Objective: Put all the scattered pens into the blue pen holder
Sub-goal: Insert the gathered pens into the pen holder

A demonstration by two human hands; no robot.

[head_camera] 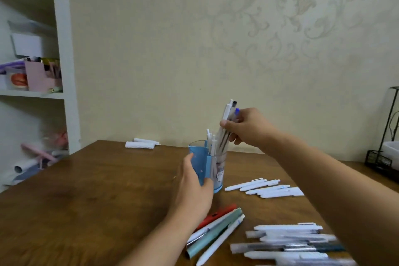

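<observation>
Early going: your left hand (194,181) steadies the blue pen holder (212,165), your right hand (244,128) clamps a pen bundle (226,127) lowering in, a few apparently inside; three clusters remain toward the table (86,201)'s near right corner.

Both forearms and hands (194,181) are bare, with no sleeves showing.
</observation>
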